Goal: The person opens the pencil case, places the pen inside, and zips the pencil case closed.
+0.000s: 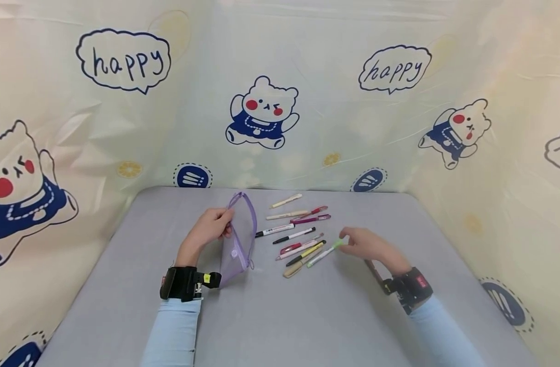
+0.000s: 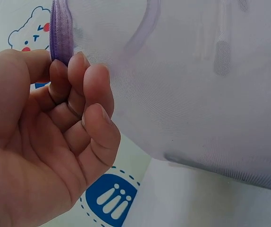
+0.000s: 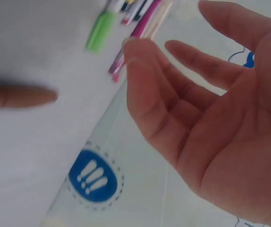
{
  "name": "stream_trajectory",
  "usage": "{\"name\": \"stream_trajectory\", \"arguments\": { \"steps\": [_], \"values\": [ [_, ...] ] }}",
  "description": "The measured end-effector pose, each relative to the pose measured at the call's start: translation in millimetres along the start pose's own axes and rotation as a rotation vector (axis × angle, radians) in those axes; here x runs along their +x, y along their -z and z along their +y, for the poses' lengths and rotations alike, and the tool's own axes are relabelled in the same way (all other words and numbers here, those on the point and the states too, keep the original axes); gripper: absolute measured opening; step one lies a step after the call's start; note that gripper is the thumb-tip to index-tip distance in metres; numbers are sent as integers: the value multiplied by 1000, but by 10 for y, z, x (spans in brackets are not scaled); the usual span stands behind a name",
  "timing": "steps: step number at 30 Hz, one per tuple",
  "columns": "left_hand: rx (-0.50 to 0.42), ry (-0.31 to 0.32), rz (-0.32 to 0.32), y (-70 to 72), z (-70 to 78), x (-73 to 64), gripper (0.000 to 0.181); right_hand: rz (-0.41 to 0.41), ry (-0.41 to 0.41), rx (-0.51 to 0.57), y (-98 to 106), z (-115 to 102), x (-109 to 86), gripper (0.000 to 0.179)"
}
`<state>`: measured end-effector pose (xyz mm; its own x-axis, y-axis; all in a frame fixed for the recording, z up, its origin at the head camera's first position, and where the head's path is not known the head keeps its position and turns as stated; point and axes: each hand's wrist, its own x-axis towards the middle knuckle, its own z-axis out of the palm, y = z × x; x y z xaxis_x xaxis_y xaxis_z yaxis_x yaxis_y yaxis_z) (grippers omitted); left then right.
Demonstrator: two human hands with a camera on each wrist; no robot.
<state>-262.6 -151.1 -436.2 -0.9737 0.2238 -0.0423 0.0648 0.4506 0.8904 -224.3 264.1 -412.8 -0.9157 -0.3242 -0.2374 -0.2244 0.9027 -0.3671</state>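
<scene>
My left hand (image 1: 211, 227) pinches the zip edge of a purple mesh zip pouch (image 1: 237, 250), held upright with its mouth gaping. In the left wrist view, thumb and index finger grip the purple zip (image 2: 62, 33), and the other fingers curl loosely. My right hand (image 1: 364, 243) hovers at the capped end of a white and green pen (image 1: 325, 253). The right wrist view shows its fingers loosely bent, with nothing between them, apart from the green cap (image 3: 101, 30). A brown pen-like stick (image 1: 375, 272) lies below the right hand.
Several pens lie in a loose column between the hands, among them a yellow and black pen (image 1: 305, 253), a tan pen (image 1: 295, 267), a white marker (image 1: 280, 229) and a magenta pen (image 1: 311, 219). A printed curtain (image 1: 316, 168) borders the grey table (image 1: 302, 326).
</scene>
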Motion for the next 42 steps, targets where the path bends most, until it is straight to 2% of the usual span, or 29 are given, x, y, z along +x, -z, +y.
{"name": "stream_trajectory", "arguments": {
  "steps": [10, 15, 23, 30, 36, 42],
  "values": [
    [-12, 8, -8, -9, -24, -64, 42, 13, -87, -85, -100, 243, -158, 36],
    [-16, 8, 0, 13, 5, -38, 41, 50, -92, -137, -129, 337, -160, 32],
    [-19, 14, -1, 24, -4, -46, 40, -14, -184, -136, -200, 391, -205, 24],
    [-23, 35, 12, 18, -25, -51, 40, 10, -209, -134, -259, 444, -185, 22],
    [-13, 22, 9, 22, -12, -67, 40, 19, -229, -150, -313, 474, -189, 15],
    [-16, 24, 9, 18, -14, -66, 40, 29, -217, -158, -338, 469, -180, 17]
  ]
}}
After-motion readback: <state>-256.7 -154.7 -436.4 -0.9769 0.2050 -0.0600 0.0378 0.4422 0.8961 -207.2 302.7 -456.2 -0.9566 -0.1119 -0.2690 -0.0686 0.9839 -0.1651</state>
